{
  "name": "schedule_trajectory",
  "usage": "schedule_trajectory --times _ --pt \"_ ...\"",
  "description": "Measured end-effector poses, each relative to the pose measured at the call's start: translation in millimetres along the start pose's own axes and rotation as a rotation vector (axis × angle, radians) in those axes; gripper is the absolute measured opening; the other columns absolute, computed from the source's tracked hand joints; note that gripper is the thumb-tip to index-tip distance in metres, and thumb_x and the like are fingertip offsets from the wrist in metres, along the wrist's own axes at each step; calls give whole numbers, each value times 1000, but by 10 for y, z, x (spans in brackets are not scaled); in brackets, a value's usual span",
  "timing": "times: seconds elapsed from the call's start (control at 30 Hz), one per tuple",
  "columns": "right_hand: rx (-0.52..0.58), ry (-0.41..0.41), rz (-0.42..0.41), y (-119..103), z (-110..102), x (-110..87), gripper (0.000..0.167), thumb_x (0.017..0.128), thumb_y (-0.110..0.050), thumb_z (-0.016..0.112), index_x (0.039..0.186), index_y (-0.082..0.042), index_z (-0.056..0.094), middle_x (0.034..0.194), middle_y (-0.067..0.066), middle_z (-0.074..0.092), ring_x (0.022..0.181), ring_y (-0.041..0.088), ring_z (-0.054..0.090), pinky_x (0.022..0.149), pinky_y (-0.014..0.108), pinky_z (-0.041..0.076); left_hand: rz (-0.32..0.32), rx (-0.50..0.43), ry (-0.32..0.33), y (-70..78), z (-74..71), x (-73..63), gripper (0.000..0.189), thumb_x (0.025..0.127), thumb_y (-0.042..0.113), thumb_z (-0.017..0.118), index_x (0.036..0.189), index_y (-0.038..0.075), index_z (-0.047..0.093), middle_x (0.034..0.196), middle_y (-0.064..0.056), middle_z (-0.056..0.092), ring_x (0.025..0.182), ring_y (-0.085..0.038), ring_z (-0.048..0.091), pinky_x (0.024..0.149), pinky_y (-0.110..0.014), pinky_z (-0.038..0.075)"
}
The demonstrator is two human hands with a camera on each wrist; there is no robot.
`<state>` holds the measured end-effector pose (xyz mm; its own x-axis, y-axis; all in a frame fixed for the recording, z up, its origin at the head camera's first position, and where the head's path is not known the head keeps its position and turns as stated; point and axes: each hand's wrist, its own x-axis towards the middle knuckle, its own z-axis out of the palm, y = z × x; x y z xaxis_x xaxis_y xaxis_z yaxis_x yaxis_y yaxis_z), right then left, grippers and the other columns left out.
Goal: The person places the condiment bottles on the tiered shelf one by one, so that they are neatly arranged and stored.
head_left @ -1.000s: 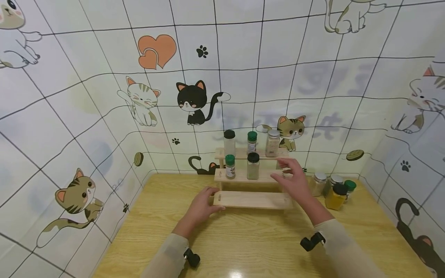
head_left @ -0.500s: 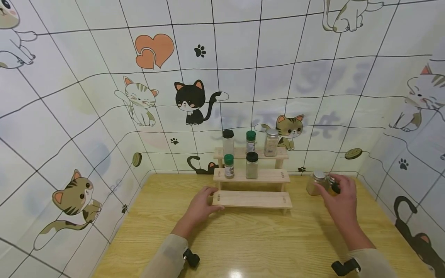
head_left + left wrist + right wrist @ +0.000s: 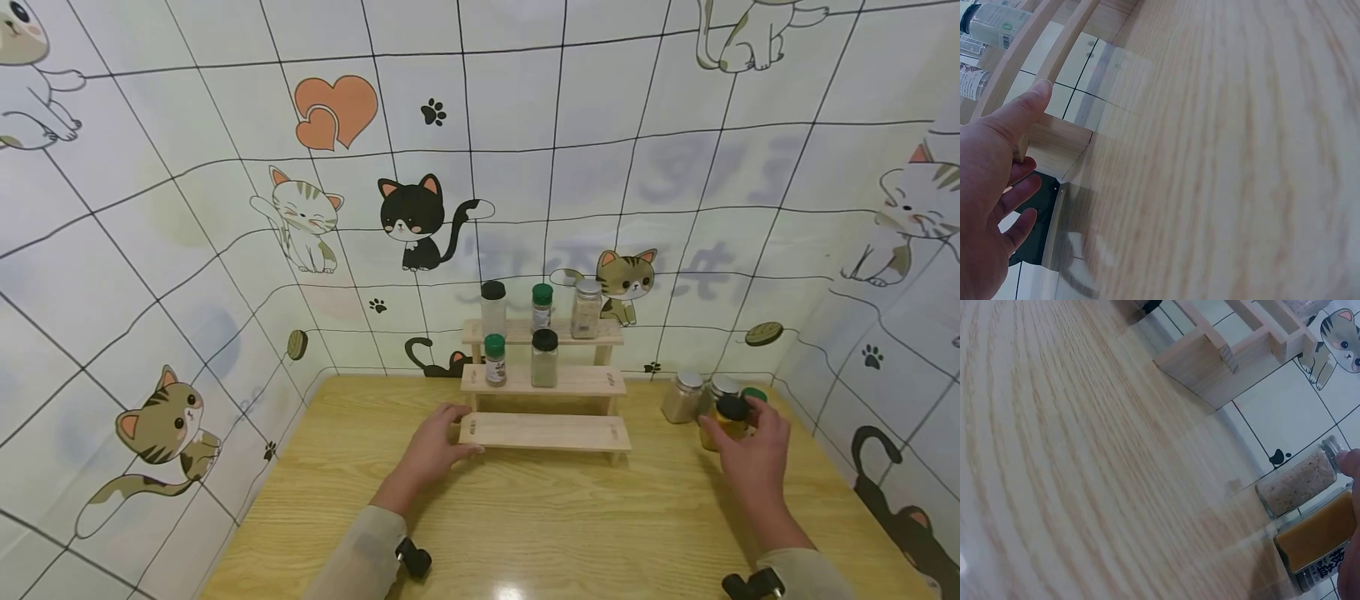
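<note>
My left hand [image 3: 429, 450] grips the left end of the lowest shelf of a three-step wooden spice rack [image 3: 543, 431]. In the left wrist view its thumb lies on the shelf's edge, with the other fingers curled at the end. At the right, my right hand [image 3: 756, 462] holds a black-lidded jar of yellow spice [image 3: 1316, 534] around its upper part, thumb on the left and fingers on the right. Close beside it stand a silver-lidded jar with speckled contents [image 3: 682, 398], another silver-lidded jar [image 3: 722, 387] and a partly hidden green-lidded one [image 3: 753, 394].
On the rack's top step stand a black-lidded jar [image 3: 493, 312], a small green-lidded jar [image 3: 542, 308] and a silver-lidded jar [image 3: 586, 312]. The middle step bears a green-lidded jar [image 3: 495, 364] and a black-lidded jar [image 3: 544, 362]. A cat-print wall covering [image 3: 517, 183] surrounds the wooden table [image 3: 555, 525].
My right hand has moved from the rack's right side over to the jars at the right and now holds the yellow one. The left hand has stayed on the rack.
</note>
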<state>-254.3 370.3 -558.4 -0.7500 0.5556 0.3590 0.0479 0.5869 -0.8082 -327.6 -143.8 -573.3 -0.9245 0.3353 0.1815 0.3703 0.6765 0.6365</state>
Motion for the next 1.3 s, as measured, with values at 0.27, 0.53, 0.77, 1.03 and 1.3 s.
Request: schedule_trajectory --times 0.27,0.53,0.77,1.03,1.3 --pt "0 -34 64 93 73 7 80 103 -19 82 167 -3 37 152 34 44 139 51 47 113 68 43 -15 -6 -2 -16 21 6 77 91 47 93 154 16 62 146 -1 62 136 -26 61 114 -52 51" --pt "49 -44 66 125 88 24 78 100 -14 84 163 -5 38 155 30 49 140 49 54 113 49 48 -7 -5 1 -25 25 11 77 90 46 94 153 16 62 145 -1 62 135 -26 62 114 -52 51" --pt "88 -80 79 168 80 18 77 103 -20 82 164 -12 36 154 25 58 135 40 57 91 16 44 7 -3 8 -16 22 2 77 90 47 93 153 14 63 145 -3 62 135 -28 62 113 -54 52" --pt "105 -25 30 206 121 26 71 101 -19 86 162 -17 50 145 14 63 117 9 53 85 10 42 -5 -16 12 27 -1 -10 77 90 44 94 152 12 63 145 -5 63 135 -29 62 113 -54 52" --pt "118 -43 -4 82 91 42 71 99 -22 87 163 -20 55 145 7 56 117 5 51 87 12 42 -15 -23 9 23 2 -4 76 90 44 94 152 14 63 146 -4 62 136 -28 61 114 -53 51"
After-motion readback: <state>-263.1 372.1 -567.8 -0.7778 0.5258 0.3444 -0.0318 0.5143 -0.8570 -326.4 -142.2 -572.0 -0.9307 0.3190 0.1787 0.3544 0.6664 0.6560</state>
